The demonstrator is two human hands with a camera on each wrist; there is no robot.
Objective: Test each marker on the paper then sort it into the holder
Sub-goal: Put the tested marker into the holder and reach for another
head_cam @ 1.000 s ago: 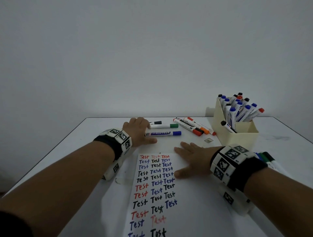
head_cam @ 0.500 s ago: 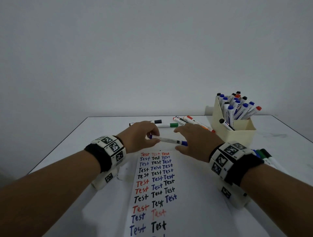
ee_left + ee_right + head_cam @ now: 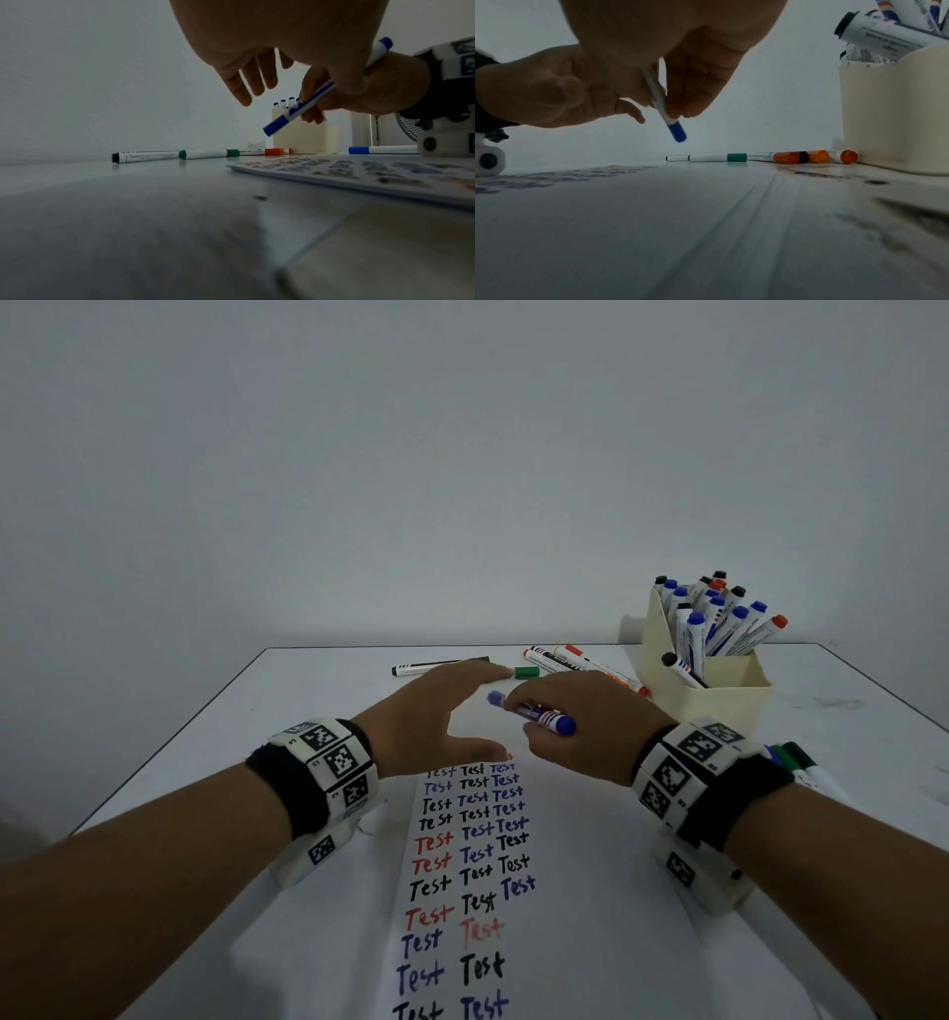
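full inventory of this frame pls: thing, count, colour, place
blue marker: 1, white barrel, capped, held off the table
green marker: 1, far table edge
black marker: 1, beside the green one
orange-capped markers: about 3, by the holder
holder: 1, cream, far right, full of markers
markers: few, blue/green/black caps, right table edge
paper: white stack, centre, rows of "Test"
table: white
left hand: fingers spread, touching nothing
right hand: grips blue marker
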